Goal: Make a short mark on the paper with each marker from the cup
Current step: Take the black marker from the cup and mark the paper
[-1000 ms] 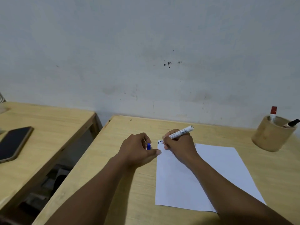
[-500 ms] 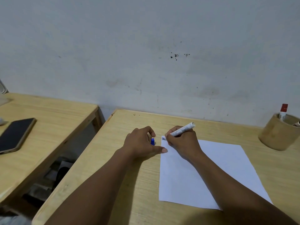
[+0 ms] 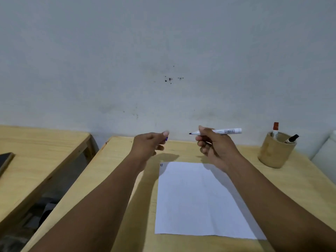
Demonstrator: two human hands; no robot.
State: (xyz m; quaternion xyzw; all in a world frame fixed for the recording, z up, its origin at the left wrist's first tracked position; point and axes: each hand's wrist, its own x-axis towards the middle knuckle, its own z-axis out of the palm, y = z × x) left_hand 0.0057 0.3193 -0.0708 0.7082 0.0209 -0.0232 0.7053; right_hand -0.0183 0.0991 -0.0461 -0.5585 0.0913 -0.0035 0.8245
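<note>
Head view is showing the cup (image 3: 274, 151) holding two markers; the right hand (image 3: 213, 145) is gripping an uncapped marker (image 3: 221, 131), the left hand (image 3: 148, 143) pinching its blue cap (image 3: 166, 138).

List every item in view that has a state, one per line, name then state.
Marker in the right hand: uncapped, tip bare, held level above the table.
Blue cap: off, pinched in the left hand.
Paper: flat, small dark marks at its far left corner.
Cup: upright, holding two markers.
Red-capped marker: capped.
Black marker: leaning in the cup.
</note>
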